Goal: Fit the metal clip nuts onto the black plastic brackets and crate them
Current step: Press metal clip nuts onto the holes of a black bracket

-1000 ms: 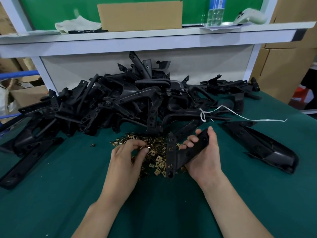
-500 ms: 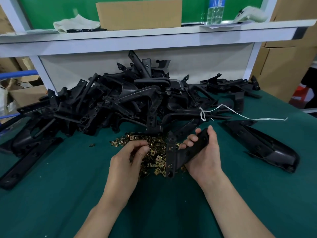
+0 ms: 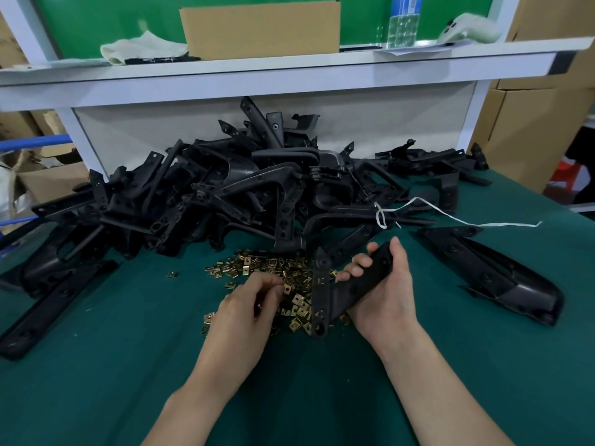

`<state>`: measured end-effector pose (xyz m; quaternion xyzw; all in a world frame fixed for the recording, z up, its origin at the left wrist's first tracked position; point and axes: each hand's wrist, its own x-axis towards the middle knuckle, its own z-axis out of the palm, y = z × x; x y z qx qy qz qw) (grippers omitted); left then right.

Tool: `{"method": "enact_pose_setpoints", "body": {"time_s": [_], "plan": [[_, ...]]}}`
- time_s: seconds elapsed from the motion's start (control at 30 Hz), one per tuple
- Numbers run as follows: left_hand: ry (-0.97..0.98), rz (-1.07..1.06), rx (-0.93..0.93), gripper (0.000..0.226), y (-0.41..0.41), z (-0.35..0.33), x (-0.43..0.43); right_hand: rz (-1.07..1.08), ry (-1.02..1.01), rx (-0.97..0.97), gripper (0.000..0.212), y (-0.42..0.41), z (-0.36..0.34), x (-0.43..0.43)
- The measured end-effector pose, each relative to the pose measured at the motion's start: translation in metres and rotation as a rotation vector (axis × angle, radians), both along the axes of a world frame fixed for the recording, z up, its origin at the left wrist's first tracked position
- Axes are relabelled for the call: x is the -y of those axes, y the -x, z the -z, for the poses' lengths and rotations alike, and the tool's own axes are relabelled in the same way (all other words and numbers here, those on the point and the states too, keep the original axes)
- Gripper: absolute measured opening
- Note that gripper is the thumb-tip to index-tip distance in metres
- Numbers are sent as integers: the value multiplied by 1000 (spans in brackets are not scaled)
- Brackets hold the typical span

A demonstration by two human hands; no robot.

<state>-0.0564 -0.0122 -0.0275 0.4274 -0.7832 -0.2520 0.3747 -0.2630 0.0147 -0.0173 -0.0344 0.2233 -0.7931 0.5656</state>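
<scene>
My right hand (image 3: 383,294) wraps bracket (image 3: 322,294) at desk (image 3: 128,349) middle, slotted end turned leftward for clipping. Left hand (image 3: 244,304) curls into nuts (image 3: 257,265) just beside; can't tell if one's pinched.

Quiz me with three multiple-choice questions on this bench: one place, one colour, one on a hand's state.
1. Where does the thin white string lie?
A. On the upper shelf.
B. Across the black plastic bracket heap and onto the green table cover.
C. Inside a crate.
2. What colour are the small metal clip nuts?
A. Brass-gold.
B. Blue.
C. White.
3. What is the right hand doing?
A. Lying flat.
B. Gripping a long black plastic bracket.
C. Pulling the string.
Answers: B, its loop sits on the heap, its tail on the cover; A, the pile glints gold; B, its fingers wrap the bracket.
</scene>
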Motion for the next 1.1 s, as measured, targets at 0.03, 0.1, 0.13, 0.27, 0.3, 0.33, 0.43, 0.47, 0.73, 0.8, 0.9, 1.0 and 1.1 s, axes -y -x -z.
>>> {"method": "enact_pose_setpoints", "body": {"time_s": [0.03,0.1,0.13,0.27,0.3,0.33,0.43,0.47,0.73,0.8,0.9,1.0,1.1], "plan": [[-2,8,-3,10,0,0,0,0,-1,1,38,0,0,0],[-7,11,-10,14,-1,2,2,-2,-3,2,38,0,-1,0],[-14,8,-12,15,-1,3,2,-2,-4,2,38,0,-1,0],[-35,-13,-7,17,-1,5,4,-5,-5,10,39,-1,-2,0],[-39,-16,-13,18,-1,5,4,-6,-4,12,39,-1,-2,0],[-36,-22,-11,20,-1,4,4,-7,-2,13,39,-1,-2,0],[-62,-32,-24,16,0,0,2,-6,-1,12,39,0,-2,-1],[-88,-26,-69,14,1,-1,1,-5,-2,12,39,0,-1,-1],[-218,60,-345,22,6,-14,-12,0,-10,13,38,0,-1,1],[-209,80,-358,26,8,-18,-16,5,-12,16,39,0,-1,1],[-212,104,-377,22,10,-21,-20,8,-16,6,39,0,-1,1],[-212,113,-357,23,11,-22,-21,10,-18,1,39,-1,-2,1],[-210,109,-355,23,12,-23,-22,18,-22,4,39,-1,-1,1]]}}
